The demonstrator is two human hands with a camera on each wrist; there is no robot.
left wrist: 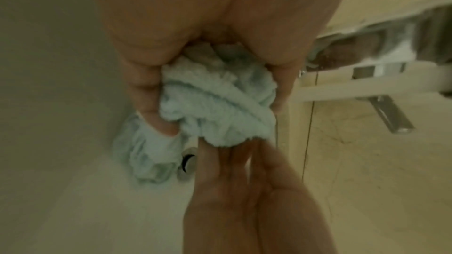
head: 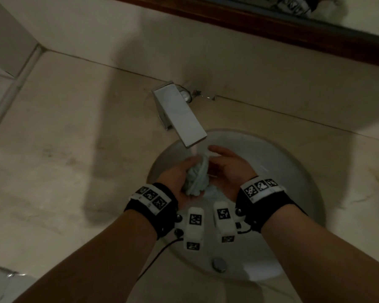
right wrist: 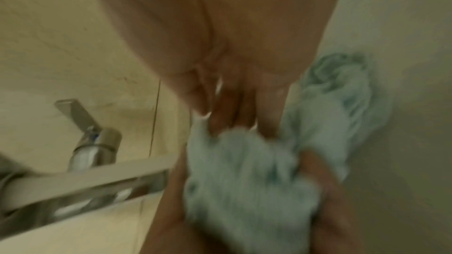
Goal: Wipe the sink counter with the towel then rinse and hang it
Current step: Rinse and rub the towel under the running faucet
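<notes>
A bunched light blue towel (head: 195,178) is over the white round sink (head: 293,193), just under the water stream (head: 194,149) from the chrome faucet (head: 179,114). My left hand (head: 179,173) grips the towel (left wrist: 215,103), its fingers (left wrist: 146,92) curled round the wad. My right hand (head: 225,167) has straight fingers (left wrist: 232,181) that press against the towel (right wrist: 244,171) from the other side. A loose end of the towel hangs down toward the drain (left wrist: 188,163).
The beige stone counter (head: 74,149) surrounds the sink. A faucet lever (head: 206,97) sticks out to the right behind the spout. A dark wooden mirror frame (head: 271,25) runs along the back wall. The drain plug (head: 219,263) sits near the basin's front.
</notes>
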